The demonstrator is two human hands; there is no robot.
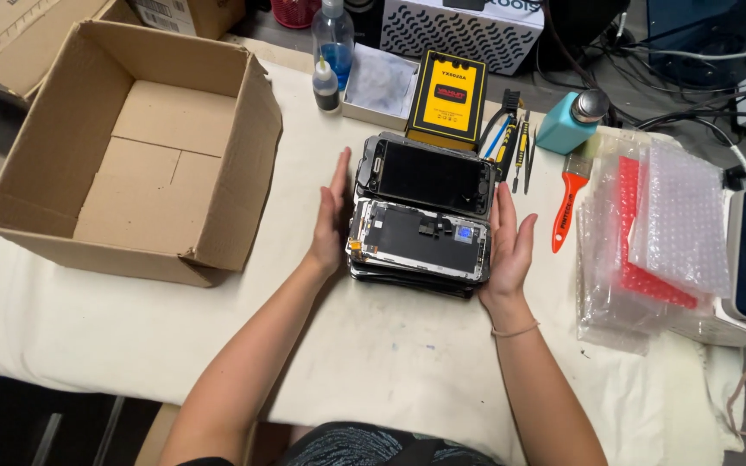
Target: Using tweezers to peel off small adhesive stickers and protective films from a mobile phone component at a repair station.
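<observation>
Head view: cardboard box (144, 147) left of phone-screen stacks (423, 216).

Item: stack of phone screens (420, 226), dark glass, metal backs
Pose: two uneven flat piles
Place: desk (373, 345) centre, toward far edge

A white, lightly stained cloth (390, 362) covered the tabletop (157, 423), whose pale wooden edge showed at the near side. Beyond it the floor (10, 414) lay dark. Black cables (692, 52) tangled behind the far right corner. Even, soft light fell from above, casting faint shadows.
</observation>
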